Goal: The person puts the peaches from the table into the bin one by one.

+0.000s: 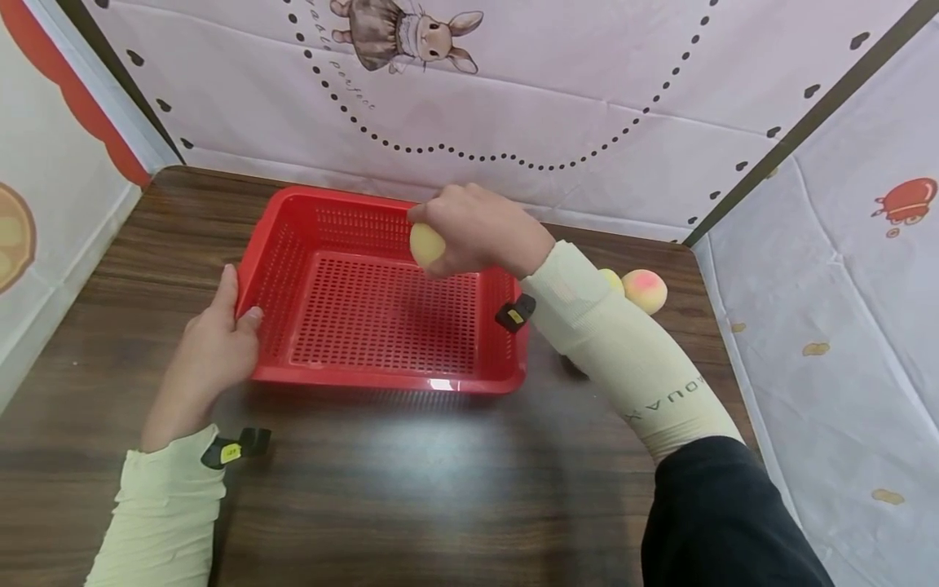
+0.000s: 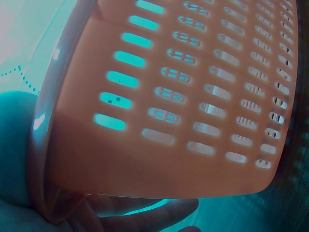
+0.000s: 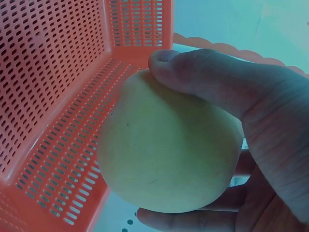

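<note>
A red plastic basket (image 1: pixel 381 383) with slotted walls and floor stands on the brown table. My left hand (image 1: pixel 220 346) grips its left end, thumb at the rim. In the left wrist view, the slotted basket wall (image 2: pixel 120 159) fills most of the picture, and some fingers (image 2: pixel 159 215) show below it. Over the basket's back right part, my right hand (image 1: pixel 480 232) holds a pale yellow peach (image 1: pixel 426 245). Seen from the right wrist, thumb and fingers wrap around this peach (image 3: pixel 169 145), with the basket behind it.
A pink and yellow peach (image 1: pixel 645 291) lies on the table right of the basket. Beside it a yellow fruit (image 1: pixel 612 281) is partly hidden by my right forearm, as is a dark object (image 1: pixel 573 368). Printed white sheets (image 1: pixel 513 98) wall the table's back and sides.
</note>
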Demonstrator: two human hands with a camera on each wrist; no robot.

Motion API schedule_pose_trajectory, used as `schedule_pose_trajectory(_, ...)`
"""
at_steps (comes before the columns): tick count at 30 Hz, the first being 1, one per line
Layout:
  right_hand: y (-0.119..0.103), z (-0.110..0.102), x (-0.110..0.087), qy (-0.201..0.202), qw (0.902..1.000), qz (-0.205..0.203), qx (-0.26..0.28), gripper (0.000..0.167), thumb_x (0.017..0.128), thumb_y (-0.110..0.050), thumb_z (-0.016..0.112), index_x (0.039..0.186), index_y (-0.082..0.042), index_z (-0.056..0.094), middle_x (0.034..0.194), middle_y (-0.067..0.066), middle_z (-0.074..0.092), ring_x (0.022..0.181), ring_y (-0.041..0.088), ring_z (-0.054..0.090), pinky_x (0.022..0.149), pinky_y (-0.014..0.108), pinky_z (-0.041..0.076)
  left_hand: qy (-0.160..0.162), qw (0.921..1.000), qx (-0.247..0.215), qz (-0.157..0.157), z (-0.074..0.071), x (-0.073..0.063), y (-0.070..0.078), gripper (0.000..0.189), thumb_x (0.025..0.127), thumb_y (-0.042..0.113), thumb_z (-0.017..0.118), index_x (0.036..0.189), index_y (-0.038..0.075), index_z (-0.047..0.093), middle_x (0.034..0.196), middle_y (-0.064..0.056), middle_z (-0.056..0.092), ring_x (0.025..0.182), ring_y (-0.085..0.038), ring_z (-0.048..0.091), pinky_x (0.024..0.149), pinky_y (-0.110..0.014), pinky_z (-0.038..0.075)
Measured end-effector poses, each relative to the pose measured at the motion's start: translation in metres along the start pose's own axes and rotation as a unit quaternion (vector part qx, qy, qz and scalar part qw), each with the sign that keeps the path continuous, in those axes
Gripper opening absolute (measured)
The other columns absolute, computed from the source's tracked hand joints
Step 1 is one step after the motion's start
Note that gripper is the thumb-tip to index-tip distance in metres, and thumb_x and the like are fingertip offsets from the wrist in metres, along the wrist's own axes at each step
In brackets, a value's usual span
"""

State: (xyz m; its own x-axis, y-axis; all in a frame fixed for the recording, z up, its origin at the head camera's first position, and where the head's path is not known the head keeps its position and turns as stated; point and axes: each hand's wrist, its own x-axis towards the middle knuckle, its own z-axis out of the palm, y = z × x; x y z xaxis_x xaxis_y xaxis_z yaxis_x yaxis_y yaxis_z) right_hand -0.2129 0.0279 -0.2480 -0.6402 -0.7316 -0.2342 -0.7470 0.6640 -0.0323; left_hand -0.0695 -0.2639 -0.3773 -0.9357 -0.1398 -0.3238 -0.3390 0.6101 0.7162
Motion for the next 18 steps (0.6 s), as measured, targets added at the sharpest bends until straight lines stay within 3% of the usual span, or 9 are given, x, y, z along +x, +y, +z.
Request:
schedule_pose_trajectory(3,-0.001,0.000,0.002,0.003,1.0000,-0.002,0.002,0.049,0.085,-0.038,0.081,0.128,-0.018,0.070,0.100,-0.003,0.069,0.086,0.017,0.063,0.075,0.031,0.055,0.001,1.0000,0.001,0.002,0.000,0.000,0.000,0.082,0.111,0.038,0.040,0.161,0.030,-0.025,0.164,-0.035,0.028,0.105,-0.042,0.067,0.087,-0.056,0.062)
schedule_pose_trajectory(10,-0.003,-0.004,0.007,0.002,0.9999,0.010,0.013,0.037,0.084,-0.037,0.082,0.114,-0.020,0.070,0.096,-0.003,0.066,0.088,0.018,0.062,0.077,0.032,0.054,0.005,1.0000,0.001,0.003,0.001,0.000,0.000,0.082,0.111,0.039,0.041,0.161,0.031,-0.024,0.166,-0.033,0.025,0.118,-0.050,0.061,0.095,-0.065,0.056)
schedule_pose_trajectory(18,-0.005,-0.014,0.015,0.007,0.9999,-0.005,0.006,0.035,0.085,-0.036,0.081,0.114,-0.018,0.071,0.097,0.000,0.066,0.090,0.020,0.060,0.080,0.033,0.052,0.002,0.9999,-0.005,0.009,0.002,0.000,0.000,0.084,0.110,0.037,0.042,0.161,0.029,-0.024,0.164,-0.034,0.027,0.107,-0.044,0.066,0.088,-0.058,0.061)
